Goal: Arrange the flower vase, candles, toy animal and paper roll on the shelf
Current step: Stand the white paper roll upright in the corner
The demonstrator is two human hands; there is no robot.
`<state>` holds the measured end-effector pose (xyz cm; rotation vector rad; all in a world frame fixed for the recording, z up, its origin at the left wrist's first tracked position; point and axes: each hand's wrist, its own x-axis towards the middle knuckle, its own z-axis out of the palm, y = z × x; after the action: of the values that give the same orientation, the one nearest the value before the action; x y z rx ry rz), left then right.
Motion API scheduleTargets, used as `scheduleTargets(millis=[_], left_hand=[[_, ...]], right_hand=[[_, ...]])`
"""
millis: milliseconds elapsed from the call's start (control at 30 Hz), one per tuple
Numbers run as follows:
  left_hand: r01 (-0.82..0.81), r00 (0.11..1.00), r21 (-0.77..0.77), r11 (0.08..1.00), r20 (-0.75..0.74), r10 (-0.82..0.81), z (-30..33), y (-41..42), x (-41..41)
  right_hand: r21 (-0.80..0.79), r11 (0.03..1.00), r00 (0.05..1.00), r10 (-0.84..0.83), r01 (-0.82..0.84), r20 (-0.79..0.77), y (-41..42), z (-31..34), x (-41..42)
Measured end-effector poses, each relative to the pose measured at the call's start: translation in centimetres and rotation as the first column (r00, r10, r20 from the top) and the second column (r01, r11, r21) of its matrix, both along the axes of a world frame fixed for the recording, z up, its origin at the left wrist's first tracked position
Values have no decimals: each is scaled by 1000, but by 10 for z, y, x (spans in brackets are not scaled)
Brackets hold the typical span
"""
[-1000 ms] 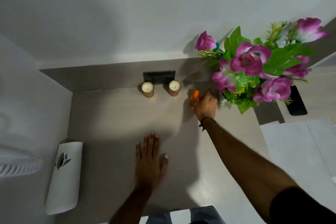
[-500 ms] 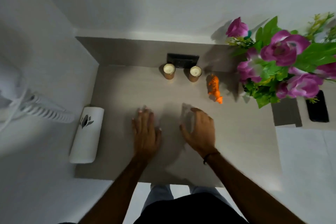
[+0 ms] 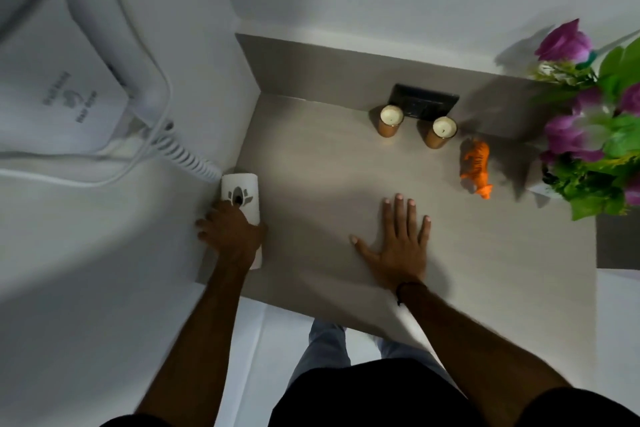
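Paper roll [image 3: 242, 194] lies on its side at the shelf's [image 3: 311, 166] left edge, against the wall; left hand [image 3: 230, 236] has its grip wrapped over it. Right hand [image 3: 398, 246] rests flat mid-shelf, grip spread. Two candles [image 3: 391, 120], toy animal [image 3: 476, 166] and flower vase [image 3: 595, 135] stand along the back right.

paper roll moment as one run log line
left hand on paper roll | right hand flat on shelf | candles, toy animal placed

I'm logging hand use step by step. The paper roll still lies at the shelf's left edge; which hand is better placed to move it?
The left hand: it is already on the paper roll. The right hand lies flat, palm down, mid-shelf, clear of the roll.
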<state>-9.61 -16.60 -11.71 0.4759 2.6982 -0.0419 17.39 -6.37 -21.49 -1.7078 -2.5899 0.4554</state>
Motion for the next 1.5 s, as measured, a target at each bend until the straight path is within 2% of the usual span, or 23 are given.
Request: scheduleTargets(millis=[100,200,300,367,400,567,733,800,833,933,1000,1167,1333,1500], left_hand=[[-34,995,133,991,93,22,6,3,7],[-36,999,375,926,45,21,14,18,27],[-155,988,673,723,93,125,16,43,46],[-224,973,781,583,144,181,12,59,55],[-235,969,798,555,147,198,9,67,58],[-175,976,813,555,70,204,-11,82,68],[-168,982,828,534,94,163,-14,71,62],[-120,992,827,550,83,93,-19,59,59],[-108,994,823,558,91,58,-21,51,57],[-129,983,806,578,181,-33,-27,36,52],[-140,976,806,576,210,-55,-29,35,46],[-93,991,837,539,129,-29,-34,66,15],[-114,993,864,491,120,19,-31,125,-32],[-154,988,875,460,141,62,-29,163,-57]], right_hand=[[-4,1000,1000,-6,6,-1,0,-1,0],[-13,1000,1000,-4,4,3,0,0,-1],[-19,1000,1000,5,-5,13,1,0,0],[-14,1000,1000,2,-2,8,0,1,-1],[-10,1000,1000,-2,2,11,0,0,-1],[-17,1000,999,9,-9,30,2,1,0],[-86,996,996,15,-7,91,4,15,-15],[-123,991,998,60,-58,8,13,27,-31],[-134,985,991,95,-108,-96,19,34,-42],[-189,951,882,137,-244,-450,35,57,-88],[-217,937,821,110,-274,-561,45,68,-119],[-281,909,834,116,-308,-539,90,70,-168],[-337,899,856,76,-281,-511,138,75,-229],[-369,870,830,79,-328,-552,167,75,-264]])
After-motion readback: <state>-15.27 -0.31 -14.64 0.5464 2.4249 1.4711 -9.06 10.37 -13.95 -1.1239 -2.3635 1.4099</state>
